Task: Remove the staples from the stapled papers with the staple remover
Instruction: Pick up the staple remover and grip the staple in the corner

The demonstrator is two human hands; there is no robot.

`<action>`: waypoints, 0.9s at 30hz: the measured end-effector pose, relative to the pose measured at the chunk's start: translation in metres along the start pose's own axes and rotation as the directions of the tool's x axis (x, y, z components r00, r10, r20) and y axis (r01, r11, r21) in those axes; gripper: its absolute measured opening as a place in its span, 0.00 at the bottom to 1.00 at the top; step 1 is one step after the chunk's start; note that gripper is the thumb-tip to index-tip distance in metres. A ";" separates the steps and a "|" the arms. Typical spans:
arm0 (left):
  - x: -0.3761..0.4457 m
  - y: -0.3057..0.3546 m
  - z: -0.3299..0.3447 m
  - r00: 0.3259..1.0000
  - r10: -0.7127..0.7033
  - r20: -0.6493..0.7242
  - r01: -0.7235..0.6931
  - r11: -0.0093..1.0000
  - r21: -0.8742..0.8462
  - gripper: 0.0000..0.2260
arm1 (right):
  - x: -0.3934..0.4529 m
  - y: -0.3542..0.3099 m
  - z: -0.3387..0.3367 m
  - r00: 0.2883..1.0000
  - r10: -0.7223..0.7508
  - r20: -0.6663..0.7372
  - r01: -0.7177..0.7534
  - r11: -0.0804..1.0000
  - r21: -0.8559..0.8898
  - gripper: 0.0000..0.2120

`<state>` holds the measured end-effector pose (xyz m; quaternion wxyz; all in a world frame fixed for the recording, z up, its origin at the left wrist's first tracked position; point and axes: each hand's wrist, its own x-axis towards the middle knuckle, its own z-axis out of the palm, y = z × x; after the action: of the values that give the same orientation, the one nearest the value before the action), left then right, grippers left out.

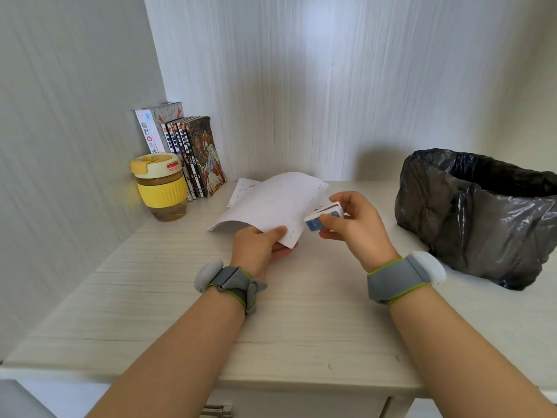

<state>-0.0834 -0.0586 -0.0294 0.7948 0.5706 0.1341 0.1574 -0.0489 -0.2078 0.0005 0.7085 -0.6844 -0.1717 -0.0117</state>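
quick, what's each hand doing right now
Left hand: grips the near corner of the stapled papers.
Right hand: holds the staple remover at the papers' right edge.

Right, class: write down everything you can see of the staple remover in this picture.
The staple remover is a small, boxy tool, white with a blue patterned side, plastic by its look. The right hand pinches it, lifted above the desk, its front end against the right edge of the stapled papers, which the left hand holds up. Its jaws are hidden.
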 end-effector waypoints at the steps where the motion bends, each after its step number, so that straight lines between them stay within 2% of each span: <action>1: 0.000 0.000 0.000 1.000 -0.001 0.007 0.001 1.000 0.000 0.04 | 0.001 0.000 -0.001 0.998 0.068 0.007 -0.068 0.997 0.043 0.09; 3: -0.001 0.000 0.001 1.000 0.000 0.013 0.000 1.000 0.000 0.03 | 0.003 -0.001 -0.001 0.983 0.181 0.038 -0.184 0.979 0.091 0.07; 5: -0.001 0.000 0.002 1.000 -0.002 0.006 0.002 1.000 -0.008 0.07 | 0.003 0.000 -0.001 0.961 0.266 0.070 -0.273 0.956 0.112 0.05; 9: -0.001 -0.001 0.001 1.000 0.007 0.008 -0.007 1.000 -0.010 0.05 | 0.005 0.006 -0.002 0.925 0.362 0.115 -0.375 0.919 0.119 0.03; 14: 0.001 -0.001 0.000 1.000 0.022 0.010 -0.022 1.000 -0.013 0.05 | 0.007 0.012 -0.004 0.907 0.410 0.094 -0.414 0.909 0.034 0.04; 19: 0.003 -0.003 0.000 1.000 0.019 0.021 -0.019 1.000 0.009 0.03 | 0.008 0.015 -0.003 0.885 0.447 0.130 -0.463 0.873 0.155 0.06; 27: 0.003 -0.002 0.000 0.999 0.024 0.027 -0.025 1.000 0.016 0.06 | 0.009 0.016 -0.001 0.876 0.451 0.172 -0.483 0.818 0.312 0.04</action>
<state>-0.0805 -0.0585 -0.0316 0.7897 0.5808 0.1179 0.1584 -0.0363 -0.2056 -0.0131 0.7899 -0.5702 -0.0300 0.2236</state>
